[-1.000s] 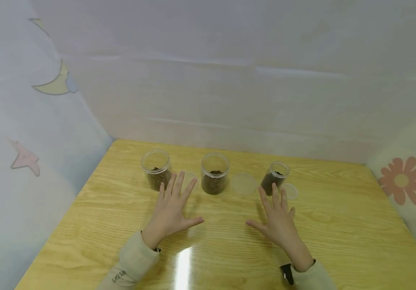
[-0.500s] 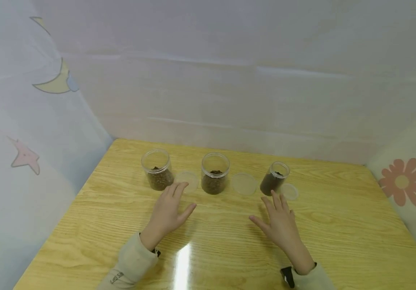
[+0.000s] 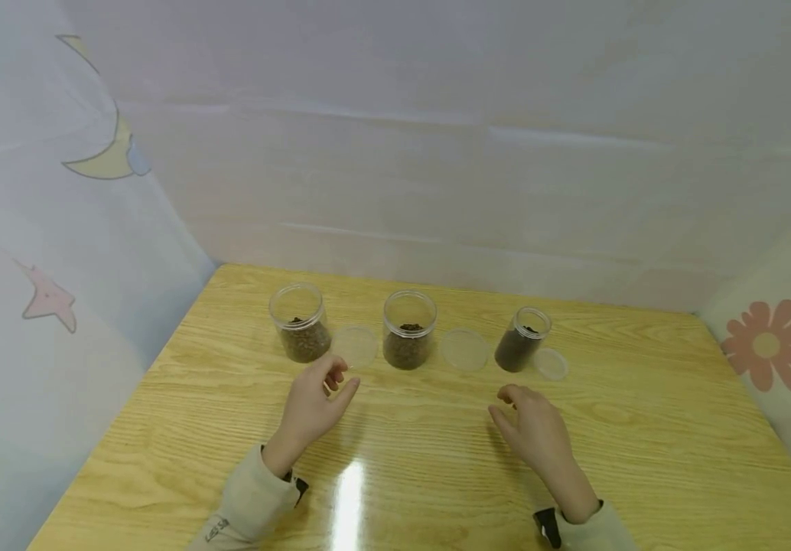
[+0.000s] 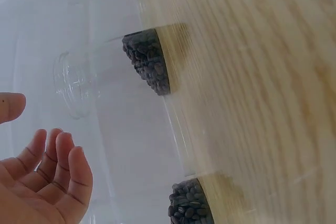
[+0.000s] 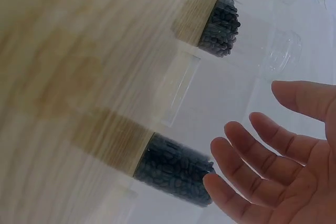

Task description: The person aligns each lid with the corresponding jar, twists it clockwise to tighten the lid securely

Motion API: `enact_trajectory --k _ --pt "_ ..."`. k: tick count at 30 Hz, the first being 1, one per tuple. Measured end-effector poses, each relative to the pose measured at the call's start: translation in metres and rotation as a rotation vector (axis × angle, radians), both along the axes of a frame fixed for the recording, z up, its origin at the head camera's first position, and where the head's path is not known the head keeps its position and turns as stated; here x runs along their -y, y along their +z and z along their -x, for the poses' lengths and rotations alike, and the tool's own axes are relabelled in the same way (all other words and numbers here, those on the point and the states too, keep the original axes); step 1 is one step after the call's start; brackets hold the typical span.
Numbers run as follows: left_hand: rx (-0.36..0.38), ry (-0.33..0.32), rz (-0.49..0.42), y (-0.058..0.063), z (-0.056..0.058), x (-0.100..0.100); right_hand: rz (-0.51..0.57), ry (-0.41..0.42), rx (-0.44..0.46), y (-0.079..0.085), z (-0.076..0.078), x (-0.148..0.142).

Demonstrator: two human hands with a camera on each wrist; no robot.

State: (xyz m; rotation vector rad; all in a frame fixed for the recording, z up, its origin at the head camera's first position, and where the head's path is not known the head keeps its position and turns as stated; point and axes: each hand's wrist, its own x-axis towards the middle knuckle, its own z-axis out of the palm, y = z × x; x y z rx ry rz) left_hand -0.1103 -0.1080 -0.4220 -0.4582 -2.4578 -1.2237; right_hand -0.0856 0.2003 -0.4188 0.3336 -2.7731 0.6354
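Head view has the left jar (image 3: 304,338), middle jar (image 3: 407,349) and narrow jar (image 3: 518,350) upright and uncovered in a row across the centre of the frame, on the wooden desk (image 3: 423,474). All hold dark beans (image 4: 144,62). Flat on the desk lie the left lid (image 3: 357,347) and middle lid (image 3: 465,349), between jars, and the small lid (image 3: 551,364) just right of the narrow jar. At lower centre-left, the left hand (image 3: 311,405) is loosely bent, thumb apart from its fingers, near the left jar; at lower right, the right hand (image 3: 536,430), similarly relaxed, is below the narrow jar.
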Motion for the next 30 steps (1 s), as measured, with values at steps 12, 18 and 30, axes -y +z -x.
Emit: enact_trajectory --k 12,18,30 --pt "0.113 0.035 -0.223 0.001 -0.002 0.010 0.008 -0.009 0.033 0.002 -0.002 0.000" --pt "0.137 0.103 -0.233 0.011 -0.003 0.016 -0.008 -0.011 0.023 0.002 -0.003 0.000" --pt "0.261 0.256 -0.318 -0.009 0.014 0.038 -0.005 -0.002 -0.008 0.003 -0.004 -0.001"
